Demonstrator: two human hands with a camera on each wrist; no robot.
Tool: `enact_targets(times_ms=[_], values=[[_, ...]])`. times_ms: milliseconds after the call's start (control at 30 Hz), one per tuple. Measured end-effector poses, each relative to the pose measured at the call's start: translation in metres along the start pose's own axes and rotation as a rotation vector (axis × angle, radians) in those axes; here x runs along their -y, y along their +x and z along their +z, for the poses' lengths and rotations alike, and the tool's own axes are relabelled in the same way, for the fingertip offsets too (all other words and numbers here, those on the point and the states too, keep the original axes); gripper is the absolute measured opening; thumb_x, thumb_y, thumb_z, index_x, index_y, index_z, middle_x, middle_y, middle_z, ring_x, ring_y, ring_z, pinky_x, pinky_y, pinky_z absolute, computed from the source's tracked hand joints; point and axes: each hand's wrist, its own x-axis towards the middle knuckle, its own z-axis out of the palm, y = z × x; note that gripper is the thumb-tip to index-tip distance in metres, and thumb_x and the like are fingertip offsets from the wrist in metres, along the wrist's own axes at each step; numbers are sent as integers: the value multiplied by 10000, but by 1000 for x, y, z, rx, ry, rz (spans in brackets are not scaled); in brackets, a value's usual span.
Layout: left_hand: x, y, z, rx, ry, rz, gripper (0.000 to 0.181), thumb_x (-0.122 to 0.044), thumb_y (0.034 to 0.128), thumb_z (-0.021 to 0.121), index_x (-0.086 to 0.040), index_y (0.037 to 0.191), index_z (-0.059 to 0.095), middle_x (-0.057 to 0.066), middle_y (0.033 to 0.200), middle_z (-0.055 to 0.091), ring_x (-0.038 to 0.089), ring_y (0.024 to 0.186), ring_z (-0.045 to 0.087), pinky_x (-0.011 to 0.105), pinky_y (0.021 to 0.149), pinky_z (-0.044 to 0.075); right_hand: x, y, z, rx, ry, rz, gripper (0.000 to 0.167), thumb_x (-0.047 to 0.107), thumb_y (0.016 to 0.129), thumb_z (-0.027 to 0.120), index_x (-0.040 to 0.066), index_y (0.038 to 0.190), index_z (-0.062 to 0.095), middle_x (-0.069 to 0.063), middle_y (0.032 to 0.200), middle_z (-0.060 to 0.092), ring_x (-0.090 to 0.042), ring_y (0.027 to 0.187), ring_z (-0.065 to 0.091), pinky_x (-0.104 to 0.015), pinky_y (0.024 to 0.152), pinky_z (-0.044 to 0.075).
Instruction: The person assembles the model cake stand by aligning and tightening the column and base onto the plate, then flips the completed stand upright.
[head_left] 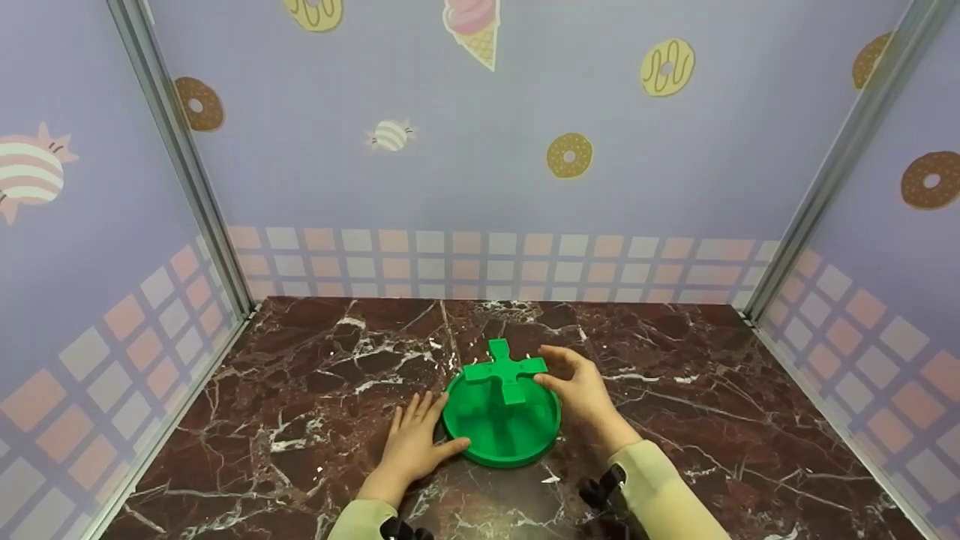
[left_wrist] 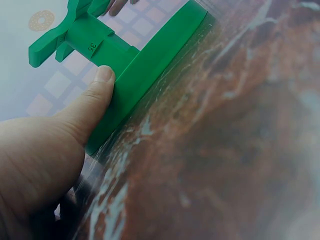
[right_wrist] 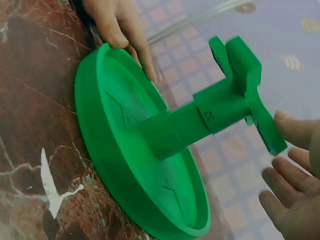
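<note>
A green round dish-like base stands on the table, its rim raised. From its middle rises a stepped green stem with small numbers on it. A green four-armed cross piece tops the stem. My left hand lies at the base's left side with fingers extended, its thumb touching the rim. Beside the cross's right arm is my right hand, thumb tip at the end of that arm. Its other fingers are loosely bent and apart from the cross in the right wrist view; whether the thumb touches is unclear.
The dark red marbled tabletop spreads around the base. Lilac walls with sweets and checks printed on them enclose it at the back and both sides. Metal posts stand in the corners.
</note>
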Motion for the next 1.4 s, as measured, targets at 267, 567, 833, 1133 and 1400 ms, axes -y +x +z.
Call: enact_targets(times_ms=[267, 567, 833, 1133, 1400], values=[[0, -1, -1, 4, 6, 6, 961, -650, 889, 679, -118, 1618, 348, 237, 1676, 285, 458, 1582, 184, 689, 1284, 67, -7, 2, -2, 84, 61, 13, 434, -5, 929, 724, -75, 1347, 636, -260, 1344, 665, -391, 1225, 664, -151, 897, 559], [-2, -2, -1, -8, 5, 6, 974, -648, 877, 693, -102, 1611, 358, 244, 1668, 300, 462, 1576, 198, 686, 1284, 81, -7, -3, -7, 136, 48, -3, 417, 32, 939, 730, -56, 1339, 652, -241, 1350, 670, -388, 1250, 653, -165, 905, 570], [-1, -2, 0, -13, 12, 10, 983, -653, 873, 693, -88, 1607, 363, 251, 1663, 306, 467, 1572, 206, 688, 1282, 91, -11, -3, -11, 205, 68, -32, 435, 37, 919, 757, -67, 1329, 656, -265, 1345, 663, -375, 1204, 672, -139, 863, 566], [0, -1, 0, -11, 12, 8, 985, -670, 877, 679, -100, 1612, 356, 245, 1663, 312, 463, 1575, 205, 691, 1281, 94, -9, -7, -9, 278, 98, -41, 466, 62, 919, 766, -54, 1353, 641, -277, 1381, 634, -449, 1224, 653, -187, 884, 605], [0, -1, 0, 4, -3, -2, 970, -656, 879, 684, -121, 1617, 353, 234, 1676, 289, 455, 1584, 179, 683, 1288, 62, -7, -15, -4, 252, 53, -51, 496, 117, 900, 800, -13, 1356, 655, -228, 1379, 654, -347, 1252, 660, -456, 1040, 585]])
